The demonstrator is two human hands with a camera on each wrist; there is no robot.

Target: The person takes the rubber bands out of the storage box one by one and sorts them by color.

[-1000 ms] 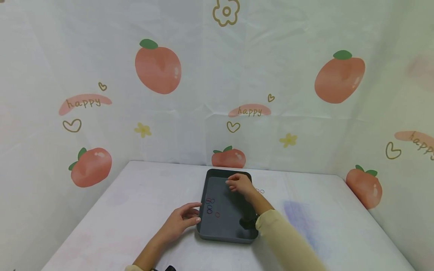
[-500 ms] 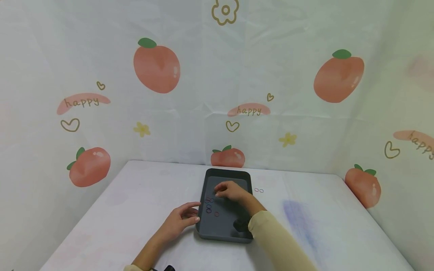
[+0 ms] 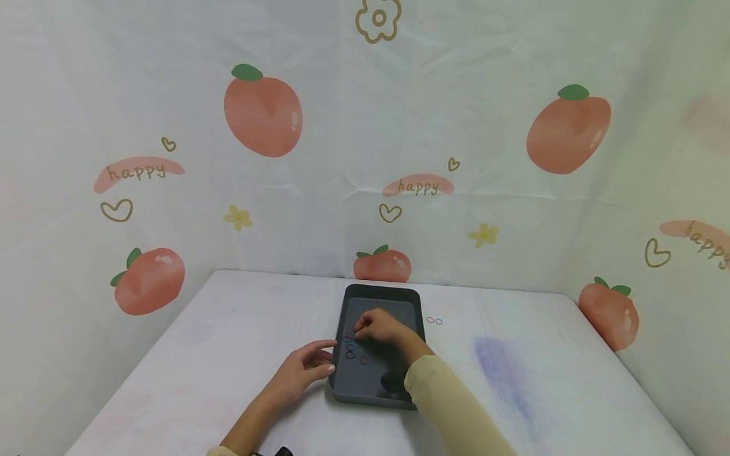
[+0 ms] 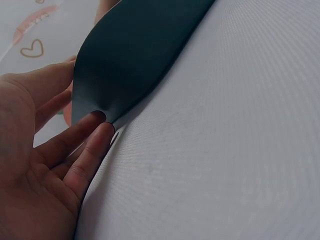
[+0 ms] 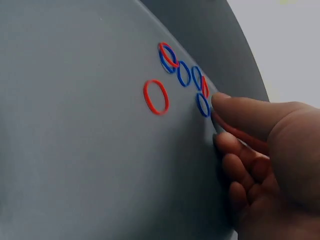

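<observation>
Currently the right hand (image 3: 381,326) reaches into the dark tray (image 3: 367,389), its fingers curled beside a cluster of red and blue rings (image 5: 190,75) near the left wall; whether it pinches one, I cannot tell. One red ring (image 5: 167,98) lies apart on the tray floor. The left hand (image 3: 306,365), loosely spread, touches the tray's outer side on the tabletop (image 3: 256,316)

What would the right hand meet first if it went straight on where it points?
The right hand would probably meet the blue band nearest its thumb tip; height is hard to judge, so it might pass over and reach the tray's left wall.
</observation>
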